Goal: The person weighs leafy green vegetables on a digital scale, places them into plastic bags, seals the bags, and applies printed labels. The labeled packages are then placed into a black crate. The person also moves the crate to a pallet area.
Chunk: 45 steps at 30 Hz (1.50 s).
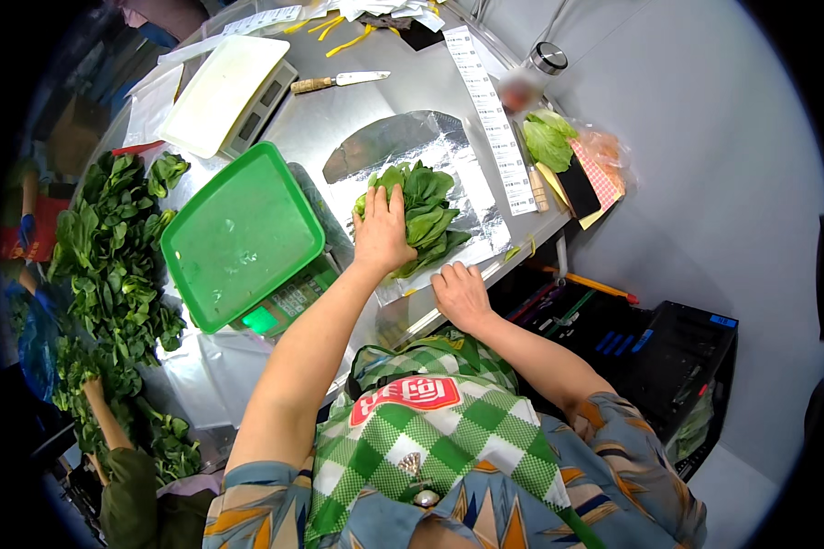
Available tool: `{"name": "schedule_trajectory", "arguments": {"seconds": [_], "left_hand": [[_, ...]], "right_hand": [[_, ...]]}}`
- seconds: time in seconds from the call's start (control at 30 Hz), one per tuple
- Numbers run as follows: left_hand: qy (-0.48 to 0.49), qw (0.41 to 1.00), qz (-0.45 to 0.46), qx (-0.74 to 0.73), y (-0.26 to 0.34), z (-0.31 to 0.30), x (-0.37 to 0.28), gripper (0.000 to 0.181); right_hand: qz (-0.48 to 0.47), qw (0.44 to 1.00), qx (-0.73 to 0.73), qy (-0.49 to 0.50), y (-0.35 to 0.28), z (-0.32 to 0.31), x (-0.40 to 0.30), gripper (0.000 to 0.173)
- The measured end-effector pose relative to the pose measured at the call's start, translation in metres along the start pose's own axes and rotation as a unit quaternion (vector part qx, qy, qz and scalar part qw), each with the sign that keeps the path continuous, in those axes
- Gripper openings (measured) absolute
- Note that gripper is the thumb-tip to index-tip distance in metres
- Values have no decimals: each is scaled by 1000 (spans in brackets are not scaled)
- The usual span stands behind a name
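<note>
On a shiny plastic bag or sheet (477, 185) lies a bunch of leafy greens (429, 209), its leaves pointing right. My left hand (384, 237) lies over the stem end of the bunch, fingers stretched across it and thumb at the near side. At the table's front edge rests my right hand (461, 295), fingers curled, near the sheet's near edge. Whether it pinches anything is hidden. To the left of the bunch stands a digital scale (292, 302) with a green plastic tray (247, 240) on top.
A heap of greens (120, 247) covers the table's left side, where another person's arm (106, 415) reaches in. Beyond are a second scale (226, 96) and a knife (336, 81). Rightward lie a label strip (491, 123), another knife (537, 185), a phone (578, 185) and black crates (680, 370).
</note>
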State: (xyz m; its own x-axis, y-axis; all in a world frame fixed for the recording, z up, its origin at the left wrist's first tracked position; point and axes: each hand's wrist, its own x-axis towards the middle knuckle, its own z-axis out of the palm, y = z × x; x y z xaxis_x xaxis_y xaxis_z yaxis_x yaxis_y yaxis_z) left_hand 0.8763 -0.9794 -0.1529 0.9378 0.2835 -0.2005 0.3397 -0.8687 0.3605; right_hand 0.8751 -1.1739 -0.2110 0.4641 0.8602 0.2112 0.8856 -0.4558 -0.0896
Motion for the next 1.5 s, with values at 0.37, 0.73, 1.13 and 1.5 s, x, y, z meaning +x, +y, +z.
{"name": "schedule_trajectory", "arguments": {"seconds": [0.37, 0.73, 1.13, 1.5], "left_hand": [[4, 1000, -4, 17, 12, 9, -6, 102], [-197, 969, 111, -99, -40, 8, 6, 136], [-57, 996, 56, 26, -13, 9, -55, 112], [-63, 997, 45, 28, -23, 5, -41, 110]], "right_hand": [[-143, 980, -10, 139, 15, -26, 25, 9], [-124, 986, 87, 76, 1, -59, 57, 9], [-128, 959, 206, -144, 2, -66, 68, 11], [19, 941, 124, -315, 56, 0, 272, 48]]}}
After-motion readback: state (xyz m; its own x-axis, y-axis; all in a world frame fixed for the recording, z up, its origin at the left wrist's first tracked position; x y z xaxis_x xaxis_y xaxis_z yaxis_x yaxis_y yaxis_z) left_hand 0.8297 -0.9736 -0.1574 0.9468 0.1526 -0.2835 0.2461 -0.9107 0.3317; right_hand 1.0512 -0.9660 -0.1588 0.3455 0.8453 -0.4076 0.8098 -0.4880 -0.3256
